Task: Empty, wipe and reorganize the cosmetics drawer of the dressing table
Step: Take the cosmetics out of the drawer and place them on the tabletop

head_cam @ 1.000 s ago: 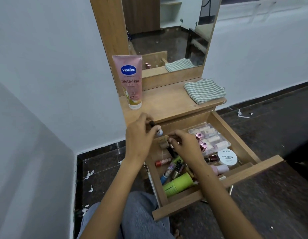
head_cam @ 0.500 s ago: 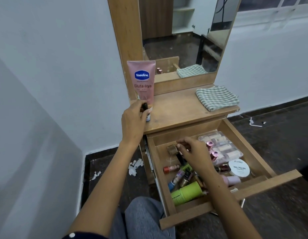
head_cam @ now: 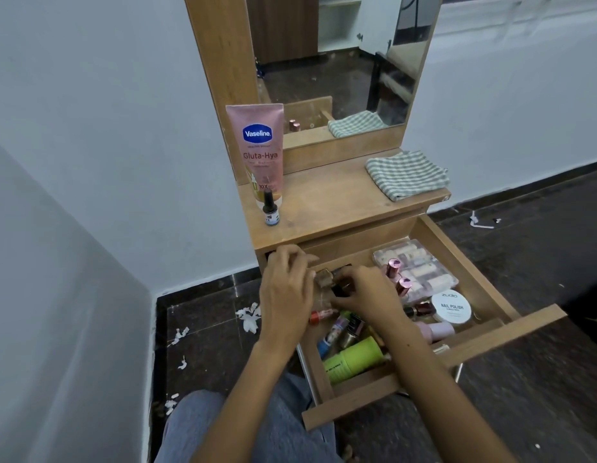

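Back from the small dropper bottle (head_cam: 270, 208), left hand (head_cam: 288, 289) joins right hand (head_cam: 365, 292), both hands gripping a dark bottle (head_cam: 340, 285).

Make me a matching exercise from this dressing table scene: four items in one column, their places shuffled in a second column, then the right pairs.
Items:
1. Pink Vaseline lotion tube
2. Green-and-white checked cloth
3. Round white nail polish remover tub
4. Lime green cylindrical bottle

Places:
A. Lying on its side at the drawer's near end
B. Folded on the tabletop's right side
C. Standing on the tabletop's left side, in front of the mirror frame
D. In the open drawer, near its right wall

Pairs: 1-C, 2-B, 3-D, 4-A
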`<state>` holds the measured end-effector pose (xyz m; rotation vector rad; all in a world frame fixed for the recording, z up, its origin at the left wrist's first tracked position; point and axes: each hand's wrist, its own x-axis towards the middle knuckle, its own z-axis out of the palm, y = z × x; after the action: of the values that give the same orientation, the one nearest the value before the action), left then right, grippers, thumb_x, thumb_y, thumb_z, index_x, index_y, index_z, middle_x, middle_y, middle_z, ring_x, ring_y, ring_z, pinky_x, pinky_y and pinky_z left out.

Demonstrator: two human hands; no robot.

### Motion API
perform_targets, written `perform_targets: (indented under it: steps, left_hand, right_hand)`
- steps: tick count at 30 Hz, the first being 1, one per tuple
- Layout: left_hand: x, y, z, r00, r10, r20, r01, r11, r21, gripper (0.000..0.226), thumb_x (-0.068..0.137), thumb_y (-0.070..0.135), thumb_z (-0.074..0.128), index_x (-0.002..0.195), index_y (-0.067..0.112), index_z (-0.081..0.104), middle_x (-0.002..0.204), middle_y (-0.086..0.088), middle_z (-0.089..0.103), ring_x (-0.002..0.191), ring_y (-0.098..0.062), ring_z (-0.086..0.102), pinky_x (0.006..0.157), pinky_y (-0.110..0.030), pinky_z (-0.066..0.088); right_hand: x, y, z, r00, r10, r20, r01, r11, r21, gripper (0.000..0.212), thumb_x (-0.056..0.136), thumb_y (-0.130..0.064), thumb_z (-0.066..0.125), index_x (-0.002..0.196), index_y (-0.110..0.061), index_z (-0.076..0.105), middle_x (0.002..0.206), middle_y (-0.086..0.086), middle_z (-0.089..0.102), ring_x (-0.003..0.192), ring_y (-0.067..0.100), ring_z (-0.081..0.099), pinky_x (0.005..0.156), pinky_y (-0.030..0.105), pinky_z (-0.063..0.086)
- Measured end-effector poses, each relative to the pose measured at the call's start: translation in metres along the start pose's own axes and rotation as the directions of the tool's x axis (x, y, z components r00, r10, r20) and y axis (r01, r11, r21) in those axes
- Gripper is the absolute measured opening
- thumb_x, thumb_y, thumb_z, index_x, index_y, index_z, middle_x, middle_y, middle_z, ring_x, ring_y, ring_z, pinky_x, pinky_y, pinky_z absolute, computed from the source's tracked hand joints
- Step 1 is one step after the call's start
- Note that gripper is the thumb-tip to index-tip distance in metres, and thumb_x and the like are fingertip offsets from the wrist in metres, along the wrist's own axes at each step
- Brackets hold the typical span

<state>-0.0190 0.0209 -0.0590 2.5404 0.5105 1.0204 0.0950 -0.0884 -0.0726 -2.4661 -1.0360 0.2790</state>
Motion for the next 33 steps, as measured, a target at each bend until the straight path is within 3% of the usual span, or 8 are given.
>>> perform_targets:
  steps: [4,6,10,15,18,23,27,33]
  left_hand:
    - [-0.010,0.004,0.005,0.992,-0.046,0.120,0.048,0.999,-0.014,0.029,0.077,0.001,0.068,0.105,0.010,0.066,0.108,-0.002,0.056,0.103,-0.014,0.050,0.087,-0.034,0.047]
    - [-0.011,0.006,0.004,0.986,-0.066,0.155,0.073,0.997,-0.036,0.032,0.078,0.005,0.070,0.109,0.011,0.066,0.109,-0.001,0.058,0.104,-0.014,0.050,0.090,-0.035,0.046]
    - [-0.008,0.009,0.004,0.968,-0.118,0.220,0.148,0.981,-0.126,0.043,0.083,0.025,0.071,0.123,0.013,0.062,0.114,0.002,0.063,0.105,-0.013,0.054,0.092,-0.029,0.041]
    - [0.001,0.019,-0.002,0.985,-0.122,0.122,0.151,0.952,-0.267,0.028,0.081,0.013,0.072,0.109,0.016,0.070,0.096,0.003,0.069,0.088,-0.009,0.062,0.076,-0.033,0.051]
    - [0.006,0.019,-0.009,0.984,-0.176,0.015,0.172,0.931,-0.323,0.026,0.081,0.009,0.073,0.106,0.014,0.071,0.095,0.005,0.070,0.084,-0.003,0.062,0.074,-0.023,0.051]
    - [0.039,-0.005,-0.026,0.940,-0.309,-0.145,0.250,0.913,-0.322,0.030,0.076,0.016,0.079,0.105,0.014,0.072,0.096,0.007,0.069,0.084,-0.003,0.062,0.076,-0.015,0.047]
    - [0.059,-0.025,-0.031,0.924,-0.370,-0.097,0.322,0.889,-0.325,0.029,0.074,0.018,0.080,0.102,0.014,0.072,0.092,0.006,0.071,0.082,-0.004,0.063,0.075,-0.020,0.051]
    - [0.066,-0.039,-0.023,0.926,-0.373,-0.066,0.325,0.872,-0.367,0.026,0.072,0.017,0.082,0.094,0.014,0.069,0.088,0.004,0.071,0.080,-0.003,0.063,0.072,-0.012,0.049]
  right_hand:
    - [0.003,0.002,0.002,1.000,0.021,0.012,-0.020,0.999,-0.036,0.034,0.074,-0.025,0.078,0.107,-0.025,0.069,0.099,-0.001,0.071,0.096,0.017,0.064,0.084,0.039,0.054]
    - [0.004,0.002,0.000,0.996,0.044,-0.083,-0.025,0.975,0.220,0.028,0.071,-0.017,0.081,0.098,-0.019,0.072,0.088,-0.004,0.071,0.081,0.009,0.066,0.080,0.034,0.057]
    - [-0.001,-0.008,-0.015,0.962,0.105,-0.253,0.104,0.714,0.692,0.032,0.069,-0.005,0.081,0.097,-0.014,0.068,0.086,-0.002,0.073,0.081,0.009,0.070,0.078,0.026,0.058]
    - [-0.008,-0.020,-0.023,0.945,0.004,-0.326,0.280,0.504,0.817,0.040,0.072,-0.005,0.079,0.109,-0.005,0.064,0.096,0.008,0.074,0.093,0.020,0.071,0.082,0.031,0.057]
    - [-0.009,-0.019,-0.021,0.935,-0.004,-0.355,0.304,0.522,0.797,0.043,0.077,-0.017,0.076,0.116,-0.006,0.062,0.104,0.004,0.072,0.099,0.015,0.069,0.082,0.028,0.057]
    - [-0.006,-0.017,-0.016,0.898,-0.052,-0.438,0.315,0.770,0.555,0.028,0.087,-0.034,0.064,0.103,-0.012,0.070,0.090,-0.009,0.072,0.084,0.000,0.068,0.073,0.024,0.057]
    - [-0.003,-0.015,-0.013,0.903,-0.060,-0.426,0.294,0.809,0.509,0.022,0.088,-0.033,0.062,0.098,-0.016,0.070,0.083,-0.012,0.070,0.079,-0.001,0.067,0.069,0.020,0.056]
    - [0.000,-0.011,-0.011,0.913,-0.019,-0.407,0.243,0.828,0.505,0.017,0.088,-0.032,0.064,0.093,-0.017,0.071,0.080,-0.012,0.070,0.078,0.000,0.066,0.069,0.023,0.056]
